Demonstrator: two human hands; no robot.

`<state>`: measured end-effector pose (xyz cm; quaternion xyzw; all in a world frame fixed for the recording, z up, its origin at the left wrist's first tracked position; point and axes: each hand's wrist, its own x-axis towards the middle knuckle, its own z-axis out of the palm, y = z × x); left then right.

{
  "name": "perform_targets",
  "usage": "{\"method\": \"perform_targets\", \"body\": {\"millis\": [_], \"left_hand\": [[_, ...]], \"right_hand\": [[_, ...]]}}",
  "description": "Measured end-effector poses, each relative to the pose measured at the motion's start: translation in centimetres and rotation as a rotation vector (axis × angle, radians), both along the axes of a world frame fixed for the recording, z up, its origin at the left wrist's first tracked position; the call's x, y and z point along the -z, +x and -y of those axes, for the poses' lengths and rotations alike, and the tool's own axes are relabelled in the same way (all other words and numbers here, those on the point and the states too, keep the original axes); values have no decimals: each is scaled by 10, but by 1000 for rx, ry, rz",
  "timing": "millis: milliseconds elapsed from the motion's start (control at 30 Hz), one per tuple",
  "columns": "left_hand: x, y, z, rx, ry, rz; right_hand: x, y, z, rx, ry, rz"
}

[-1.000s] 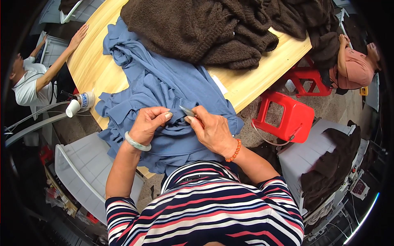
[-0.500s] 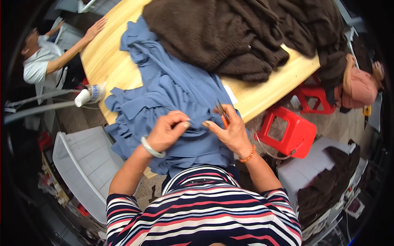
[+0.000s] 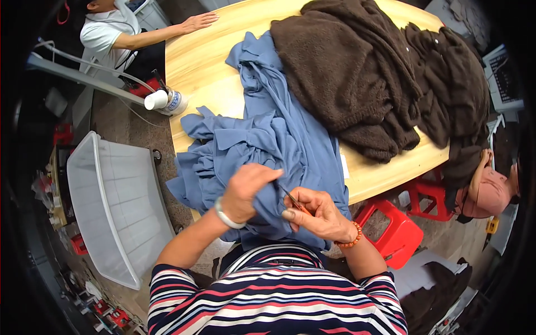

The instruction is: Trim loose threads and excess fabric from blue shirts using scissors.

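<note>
A crumpled blue garment (image 3: 262,139) lies over the near part of the table and hangs toward my lap. My left hand (image 3: 245,192), smeared by motion, is over its folds with the fingers toward the right; whether it grips any cloth is unclear. Curled around small snips (image 3: 298,205) with orange handles is my right hand (image 3: 321,215). Their dark, thin blades point up and left, close to the cloth and to my left fingertips. Beyond the blue garment, to the right, spreads a heap of dark brown knitted garments (image 3: 346,78).
The wooden table (image 3: 206,67) has a white container (image 3: 170,102) at its left edge. A pale plastic bin (image 3: 134,190) stands left of me, and red stools (image 3: 396,234) are at the right. A co-worker's hand (image 3: 199,22) rests on the far left edge; another person (image 3: 488,190) sits right.
The view has shifted, so the table appears farther right. My hands have come closer together, and the snips have swung from pointing up to pointing left, toward my left hand.
</note>
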<state>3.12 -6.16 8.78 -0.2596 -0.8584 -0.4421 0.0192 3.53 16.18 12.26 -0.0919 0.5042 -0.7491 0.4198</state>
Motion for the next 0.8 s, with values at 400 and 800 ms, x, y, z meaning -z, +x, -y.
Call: {"method": "perform_targets", "body": {"millis": [400, 800], "left_hand": [[-2, 107, 77, -195, -115, 809], [87, -60, 145, -927, 15, 808]], "right_hand": [[101, -96, 114, 83, 571, -876], [104, -34, 124, -319, 519, -1203]]}}
